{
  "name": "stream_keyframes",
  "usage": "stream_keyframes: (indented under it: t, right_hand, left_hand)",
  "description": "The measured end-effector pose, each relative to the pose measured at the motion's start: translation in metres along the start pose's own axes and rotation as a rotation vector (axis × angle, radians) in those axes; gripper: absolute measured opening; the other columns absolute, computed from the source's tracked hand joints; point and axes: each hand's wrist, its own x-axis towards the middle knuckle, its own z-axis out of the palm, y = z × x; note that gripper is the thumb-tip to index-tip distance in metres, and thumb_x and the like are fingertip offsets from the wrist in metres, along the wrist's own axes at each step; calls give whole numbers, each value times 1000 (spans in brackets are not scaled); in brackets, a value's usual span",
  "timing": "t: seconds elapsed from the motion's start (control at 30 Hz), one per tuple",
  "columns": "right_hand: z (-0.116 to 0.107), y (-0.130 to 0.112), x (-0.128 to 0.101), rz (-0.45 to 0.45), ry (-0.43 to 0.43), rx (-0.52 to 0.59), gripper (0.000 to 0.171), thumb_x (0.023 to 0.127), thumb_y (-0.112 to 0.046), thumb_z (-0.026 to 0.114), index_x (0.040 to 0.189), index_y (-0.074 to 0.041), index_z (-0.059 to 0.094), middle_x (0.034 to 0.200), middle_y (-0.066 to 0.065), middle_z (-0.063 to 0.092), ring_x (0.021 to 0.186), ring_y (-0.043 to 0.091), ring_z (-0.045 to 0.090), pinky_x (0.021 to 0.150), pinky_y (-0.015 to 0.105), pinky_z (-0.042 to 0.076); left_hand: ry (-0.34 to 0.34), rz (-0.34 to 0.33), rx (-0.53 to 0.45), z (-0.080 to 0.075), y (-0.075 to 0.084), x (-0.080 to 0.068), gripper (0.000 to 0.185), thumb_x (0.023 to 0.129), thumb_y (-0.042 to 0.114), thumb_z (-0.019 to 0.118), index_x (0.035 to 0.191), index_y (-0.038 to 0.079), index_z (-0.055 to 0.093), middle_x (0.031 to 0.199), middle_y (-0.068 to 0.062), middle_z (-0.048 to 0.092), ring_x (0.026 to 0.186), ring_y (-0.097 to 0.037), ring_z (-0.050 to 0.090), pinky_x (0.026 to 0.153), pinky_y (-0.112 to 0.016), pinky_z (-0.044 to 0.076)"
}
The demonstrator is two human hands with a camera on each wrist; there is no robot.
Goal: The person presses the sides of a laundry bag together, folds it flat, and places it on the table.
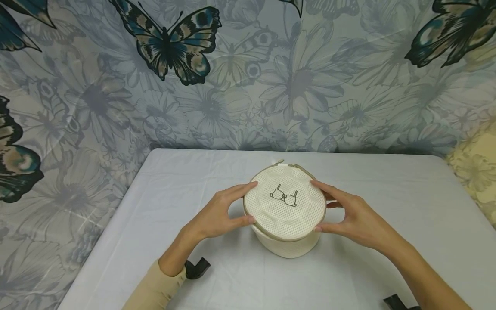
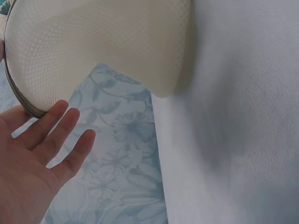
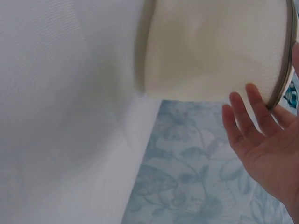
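Note:
A cream mesh laundry bag [image 1: 271, 219], round and drum-shaped, stands near the middle of the table with its flat lid facing up. On the lid is a small dark line drawing of a bra [image 1: 284, 197]. A brownish zipper [image 1: 284, 240] runs round the rim, its pull at the far side. My left hand [image 1: 221, 211] holds the rim from the left between thumb and fingers. From the right, my right hand [image 1: 348, 211] grips the same rim. Both wrist views show some fingers spread along the bag's mesh side [image 2: 42, 51], [image 3: 210, 51].
A white cloth covers the table [image 1: 186, 181]. Behind it hangs a grey-blue fabric [image 1: 302, 86] printed with flowers and butterflies. Black wrist mounts show by the left wrist [image 1: 196, 268] and at the lower right [image 1: 399, 302].

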Motion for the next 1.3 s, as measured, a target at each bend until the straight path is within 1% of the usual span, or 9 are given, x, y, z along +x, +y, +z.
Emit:
stream_keyframes:
  t: [0.1,0.33,0.5,0.67,0.87,1.0,1.1,1.17,1.3]
  right_hand:
    - [1,1,0,2,0,-9,98,74,-35,88,155,-18,36,148,14,48,107,30,65,83,45,57]
    - [2,4,2,-15,7,-46,102,72,-35,89,156,-19,35,147,13,49,105,26,64,84,44,56]
    - [2,4,1,9,-8,-34,104,72,-37,89,157,-20,32,148,13,47,107,26,64,84,45,56]
    - [4,5,1,27,-20,-41,106,72,-42,87,157,-19,30,150,14,45,109,27,63,85,43,56]
    - [7,5,0,35,-16,-102,108,70,-51,85,158,-18,29,148,13,47,108,25,62,83,42,56]
    - [9,3,-2,31,-18,-170,110,70,-59,81,158,-18,28,141,10,52,107,25,61,81,44,55]
    - [10,3,-2,9,-5,-211,110,70,-59,81,157,-16,29,134,7,53,106,24,61,80,44,55]
    - [11,4,-2,-8,12,-217,110,69,-57,83,156,-16,30,132,6,52,106,23,61,81,44,56]
    - [12,6,-2,-37,34,-197,110,68,-52,86,155,-13,32,138,8,46,114,23,57,85,39,56]
  left_hand:
    - [-3,3,4,1,-1,1,80,89,42,75,155,22,36,150,0,47,136,-17,46,110,-40,40]
    - [-20,11,20,1,-1,4,85,89,61,64,156,20,33,152,1,43,136,-16,45,110,-38,41]
    - [-36,12,12,3,-2,7,87,88,62,65,157,19,32,154,0,41,137,-17,44,108,-36,43]
    - [-60,3,18,6,-3,9,91,87,64,63,158,18,29,155,-2,39,138,-18,43,107,-37,44]
    - [-85,-39,51,9,-3,9,95,85,67,63,159,22,24,158,0,35,137,-18,43,108,-41,42]
    - [-90,-51,73,11,-4,11,100,82,77,57,159,24,22,158,1,33,142,-18,37,112,-44,37]
    - [-97,-56,84,12,-4,14,103,80,83,51,160,24,21,158,2,33,143,-17,35,113,-45,35]
    - [-100,-57,86,12,-4,16,104,79,85,49,160,24,21,158,1,34,143,-17,35,113,-45,36]
    - [-101,-53,82,12,-5,17,105,79,85,49,160,24,20,159,-1,32,144,-18,33,114,-46,34]
